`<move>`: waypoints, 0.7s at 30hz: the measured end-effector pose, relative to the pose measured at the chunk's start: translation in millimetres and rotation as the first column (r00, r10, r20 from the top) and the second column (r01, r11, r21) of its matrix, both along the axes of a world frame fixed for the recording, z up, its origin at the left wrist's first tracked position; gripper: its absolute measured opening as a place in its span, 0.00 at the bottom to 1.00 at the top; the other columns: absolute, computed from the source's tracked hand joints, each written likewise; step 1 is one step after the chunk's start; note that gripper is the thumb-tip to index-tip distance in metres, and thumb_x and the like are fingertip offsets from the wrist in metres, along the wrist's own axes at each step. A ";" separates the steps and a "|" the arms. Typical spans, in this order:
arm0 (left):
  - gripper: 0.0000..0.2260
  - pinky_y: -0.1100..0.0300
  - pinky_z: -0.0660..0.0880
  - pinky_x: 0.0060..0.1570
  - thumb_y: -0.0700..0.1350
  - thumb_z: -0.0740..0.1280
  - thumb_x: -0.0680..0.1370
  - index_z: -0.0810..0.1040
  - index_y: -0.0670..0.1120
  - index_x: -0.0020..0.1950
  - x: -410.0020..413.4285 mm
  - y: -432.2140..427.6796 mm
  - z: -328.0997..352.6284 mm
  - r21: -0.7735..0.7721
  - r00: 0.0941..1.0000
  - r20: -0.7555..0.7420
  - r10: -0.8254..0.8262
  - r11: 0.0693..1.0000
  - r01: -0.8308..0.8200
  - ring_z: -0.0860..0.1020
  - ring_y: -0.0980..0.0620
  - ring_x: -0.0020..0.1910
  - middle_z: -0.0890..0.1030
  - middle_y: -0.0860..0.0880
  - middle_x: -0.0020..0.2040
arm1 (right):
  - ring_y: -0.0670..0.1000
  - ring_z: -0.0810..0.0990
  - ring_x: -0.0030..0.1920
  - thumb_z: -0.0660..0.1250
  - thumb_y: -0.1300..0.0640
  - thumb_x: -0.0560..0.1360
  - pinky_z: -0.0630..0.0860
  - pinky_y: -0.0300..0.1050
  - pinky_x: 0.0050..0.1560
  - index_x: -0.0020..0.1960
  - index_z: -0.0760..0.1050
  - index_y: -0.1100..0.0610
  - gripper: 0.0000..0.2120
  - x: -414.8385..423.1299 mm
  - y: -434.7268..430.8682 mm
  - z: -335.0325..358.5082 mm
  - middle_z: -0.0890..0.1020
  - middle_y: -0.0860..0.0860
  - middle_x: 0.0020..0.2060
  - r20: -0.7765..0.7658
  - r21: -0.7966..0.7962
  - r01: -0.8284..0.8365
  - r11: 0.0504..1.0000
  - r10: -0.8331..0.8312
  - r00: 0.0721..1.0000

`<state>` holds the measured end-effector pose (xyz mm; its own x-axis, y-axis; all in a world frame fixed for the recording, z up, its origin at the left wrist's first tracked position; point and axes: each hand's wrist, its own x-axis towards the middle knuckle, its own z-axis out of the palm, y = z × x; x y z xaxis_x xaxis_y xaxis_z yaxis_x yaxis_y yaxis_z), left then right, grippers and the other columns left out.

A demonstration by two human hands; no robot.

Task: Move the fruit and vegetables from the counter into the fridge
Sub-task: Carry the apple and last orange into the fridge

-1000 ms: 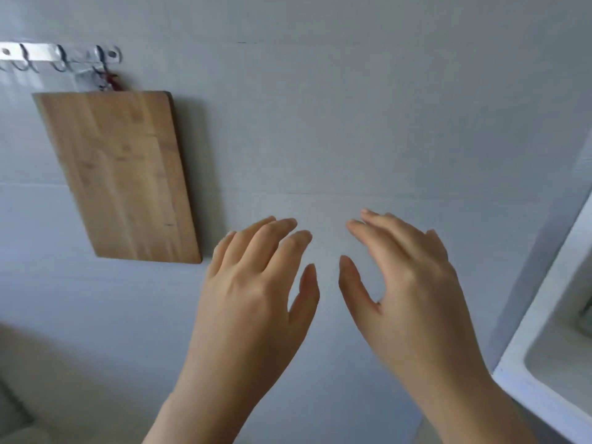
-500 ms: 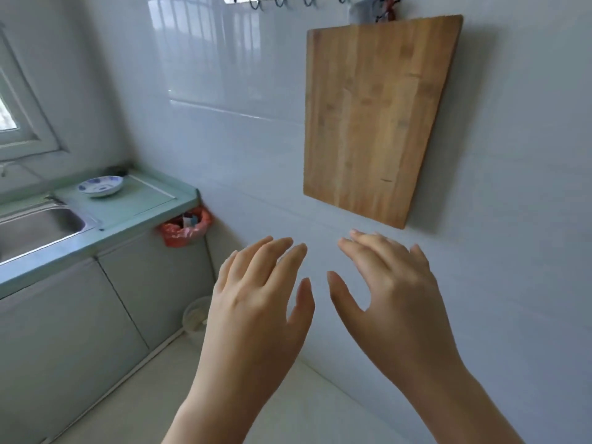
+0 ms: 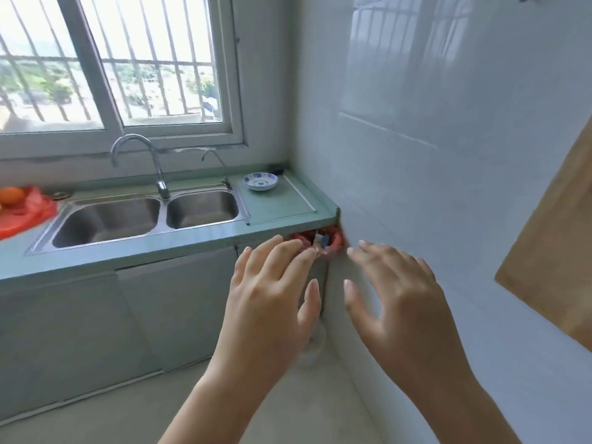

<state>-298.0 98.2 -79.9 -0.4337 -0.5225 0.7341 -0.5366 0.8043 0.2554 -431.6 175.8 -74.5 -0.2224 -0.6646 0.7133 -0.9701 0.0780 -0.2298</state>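
While both hands hang in mid-air w/ nothing in them, the job reads as barely begun. Left hand (image 3: 272, 293) and right hand (image 3: 397, 299) are side by side, palms down, fingers spread and loose, a narrow gap between the thumbs; neither touches anything.

Fruit is well off to the left of the left hand: an orange (image 3: 11, 195) sits on a red plastic bag (image 3: 25, 213) at the far-left end of the green tabletop (image 3: 282, 206); bag is cut by the frame edge, so can't tell what else is in it. Btwn the bag and the hands lies a double steel sink (image 3: 144, 216) w/ a faucet (image 3: 160, 184). A small blue-and-white dish (image 3: 260, 181) sits on the tabletop beyond the left fingertips. Fridge isn't in view.

Next step, prob: swing left and reach over for the bag.

Risks, as I judge them:
- Orange looks loose on top of the bag. Lifting by the plastic alone could tip it, so it rolls into the sink or off the tabletop onto the floor.
- Thin bag may sag or tear if grabbed one-handed.
- A wooden cutting board (image 3: 554, 251) hangs on the wall just right of the right hand; a wide turn could clip it.
- Red bin bag (image 3: 336, 243) under the tabletop corner sits just past the fingertips; could snag.
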 end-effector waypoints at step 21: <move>0.16 0.39 0.71 0.57 0.49 0.59 0.72 0.80 0.44 0.53 240.1 -240.7 -44.1 0.176 0.799 -0.043 0.600 0.791 -0.586 0.73 0.47 0.56 0.80 0.46 0.54 | 0.58 0.79 0.53 0.57 0.51 0.71 0.74 0.57 0.57 0.56 0.78 0.58 0.20 199.6 -327.4 -23.0 0.81 0.55 0.54 0.077 0.056 -0.510 0.858 0.506 0.859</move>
<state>-57.9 -142.5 -124.0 0.0617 -0.7585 0.6488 -0.8639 0.2849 0.4152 -232.0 -151.6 -97.5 0.1209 -0.7454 0.6556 -0.8648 -0.4033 -0.2991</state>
